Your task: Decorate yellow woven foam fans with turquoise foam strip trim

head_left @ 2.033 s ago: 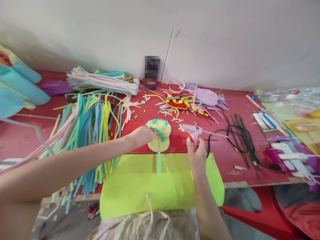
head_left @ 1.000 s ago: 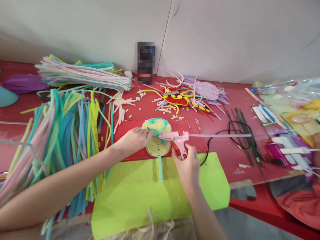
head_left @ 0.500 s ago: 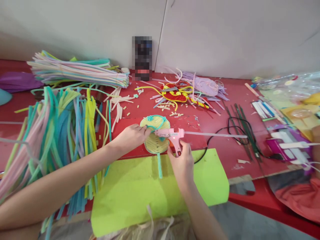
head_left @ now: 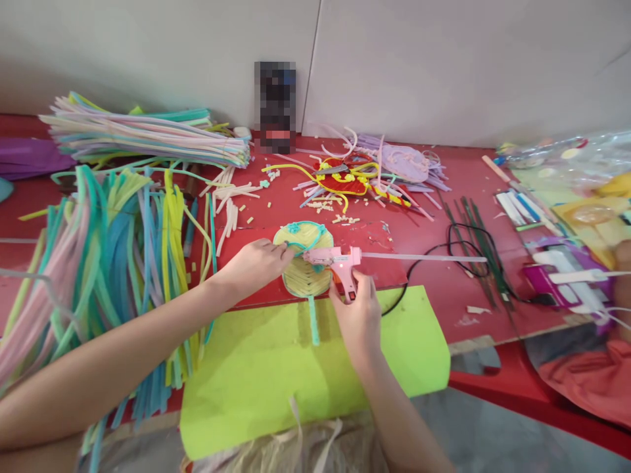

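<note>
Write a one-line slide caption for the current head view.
The right hand holds a pink glue gun over a yellow fan-shaped craft; the left hand pinches a teal strip.

Pipe-cleaner bundle (head_left: 116,243) left of fan (head_left: 298,278); sheet (head_left: 266,374) in front.

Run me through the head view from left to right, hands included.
Drooping bundle of coloured strands, left hand, yellow fan-shaped piece, right hand gripping a pink glue gun, dark green sticks, magenta-and-white object.
</note>
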`<state>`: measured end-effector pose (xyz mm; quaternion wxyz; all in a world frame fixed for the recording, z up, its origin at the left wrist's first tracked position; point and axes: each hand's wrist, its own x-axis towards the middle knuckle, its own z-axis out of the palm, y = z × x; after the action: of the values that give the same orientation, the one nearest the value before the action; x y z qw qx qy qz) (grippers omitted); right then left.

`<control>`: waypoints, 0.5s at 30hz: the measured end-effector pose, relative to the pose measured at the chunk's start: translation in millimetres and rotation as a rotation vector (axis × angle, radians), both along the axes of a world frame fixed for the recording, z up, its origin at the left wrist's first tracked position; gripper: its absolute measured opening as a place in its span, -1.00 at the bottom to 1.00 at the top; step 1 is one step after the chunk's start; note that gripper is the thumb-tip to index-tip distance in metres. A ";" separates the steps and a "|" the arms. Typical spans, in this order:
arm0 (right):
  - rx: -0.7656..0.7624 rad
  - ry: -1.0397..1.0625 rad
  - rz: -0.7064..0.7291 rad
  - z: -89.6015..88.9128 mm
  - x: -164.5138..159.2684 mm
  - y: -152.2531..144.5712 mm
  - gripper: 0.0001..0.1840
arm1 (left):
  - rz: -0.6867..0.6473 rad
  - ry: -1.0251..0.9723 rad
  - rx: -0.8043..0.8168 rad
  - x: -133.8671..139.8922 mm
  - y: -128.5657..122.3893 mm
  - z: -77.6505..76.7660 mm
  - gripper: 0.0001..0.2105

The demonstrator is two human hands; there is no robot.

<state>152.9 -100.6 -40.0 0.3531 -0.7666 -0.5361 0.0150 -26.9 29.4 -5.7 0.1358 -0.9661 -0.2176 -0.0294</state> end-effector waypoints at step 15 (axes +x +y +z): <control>0.013 -0.022 -0.028 -3.5 0.8 -2.9 -0.68 | -0.016 -0.005 0.035 -1.1 -0.4 -6.2 -0.78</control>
<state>153.7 -103.4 -43.5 0.3525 -0.7717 -0.5294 -0.0017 -28.0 29.0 -12.0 0.1520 -0.9652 -0.2096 -0.0367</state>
